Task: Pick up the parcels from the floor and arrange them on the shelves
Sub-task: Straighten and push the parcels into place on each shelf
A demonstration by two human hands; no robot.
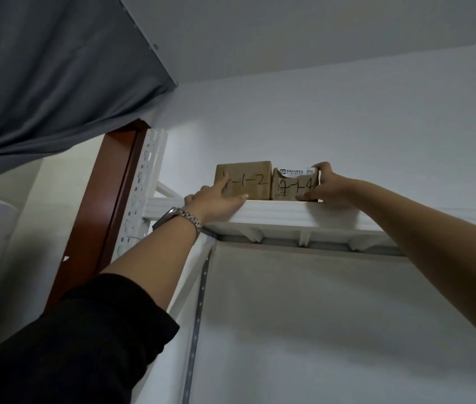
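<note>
The white wall (347, 126) fills most of my view, with a grey curtain (56, 83) hanging at the upper left and a brown door frame (114, 185) beside the white rack post (143, 176). I look up at the top shelf (289, 212), where two brown parcels stand side by side and touch each other. The left parcel (248, 179) has "4-1-2" written on it and the right parcel (292, 189) has "4-1-4". My left hand (216, 202), with a metal watch (178, 218) on the wrist, lies with straight fingers against the front of the left parcel and does not grip it. My right hand (327, 185) pinches the right edge of the right parcel, fingers on top and thumb below. I judge that both parcels are already placed and only a last small alignment is left here. The floor and the lower shelves are out of view, so I cannot tell how many parcels wait.
</note>
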